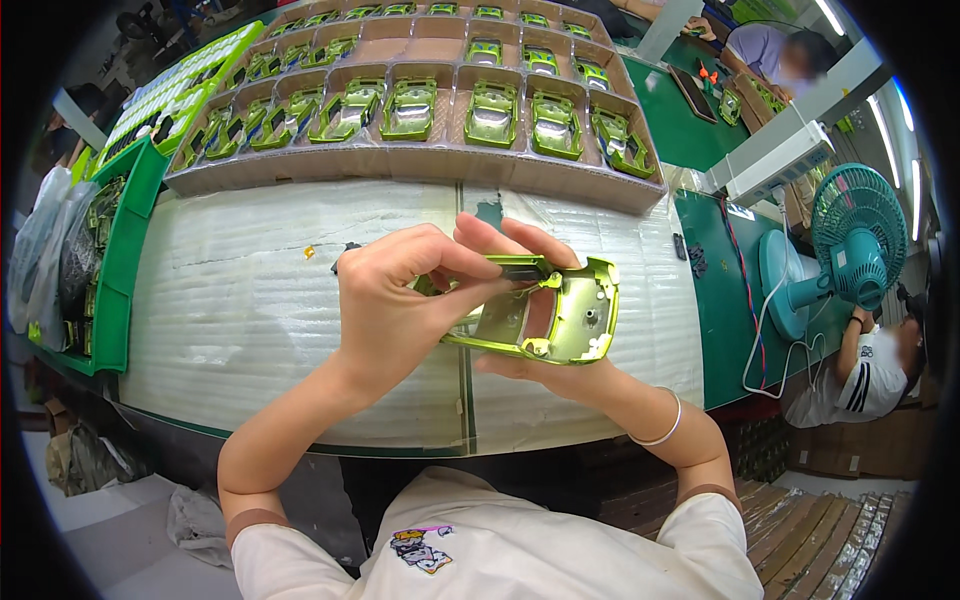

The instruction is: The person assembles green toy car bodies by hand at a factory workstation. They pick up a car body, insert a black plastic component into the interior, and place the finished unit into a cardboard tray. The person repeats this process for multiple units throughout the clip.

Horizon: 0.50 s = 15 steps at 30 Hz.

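Observation:
A glossy green toy car body shell (pixel 588 318) is held above the table with its hollow inside facing up. My right hand (pixel 545 372) grips it from beneath and behind, with fingers showing past its far side and others under its near side. My left hand (pixel 405 285) is closed, thumb and fingers pinching a green part with a dark inner face (pixel 522 268), like a toy car door, at the shell's far side edge. The left fingers hide the shell's left end.
A divided tray (pixel 420 160) of green car shells spans the table's far side. A green crate (pixel 125 290) with parts and plastic bags stands left. On the right are a teal fan (pixel 855 245) and cables. Small dark bits lie on the foam sheet (pixel 240 300). Other people sit beyond.

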{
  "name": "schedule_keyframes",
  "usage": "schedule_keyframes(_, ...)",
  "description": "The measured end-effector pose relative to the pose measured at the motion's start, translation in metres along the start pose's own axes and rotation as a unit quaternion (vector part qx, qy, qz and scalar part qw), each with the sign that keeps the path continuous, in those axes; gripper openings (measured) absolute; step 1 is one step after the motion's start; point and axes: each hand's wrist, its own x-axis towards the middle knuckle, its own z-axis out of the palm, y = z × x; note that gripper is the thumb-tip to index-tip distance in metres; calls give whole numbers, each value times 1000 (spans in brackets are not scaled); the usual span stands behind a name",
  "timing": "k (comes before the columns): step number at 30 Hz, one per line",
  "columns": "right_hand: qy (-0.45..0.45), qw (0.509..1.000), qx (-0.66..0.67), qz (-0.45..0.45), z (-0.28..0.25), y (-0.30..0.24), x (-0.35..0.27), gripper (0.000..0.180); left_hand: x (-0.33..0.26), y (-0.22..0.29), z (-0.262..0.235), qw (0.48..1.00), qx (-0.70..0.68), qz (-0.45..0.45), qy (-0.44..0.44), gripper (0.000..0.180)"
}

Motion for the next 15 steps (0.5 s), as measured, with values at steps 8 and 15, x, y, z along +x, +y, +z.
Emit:
schedule_keyframes(8,-30,998,-58,9,1,-4,-4,98,6,2,2,994,73,85,4,21)
schedule_keyframes(15,-1,986,-164,-39,3,-12,1,99,7,-8,4,957,145,250,-24,24)
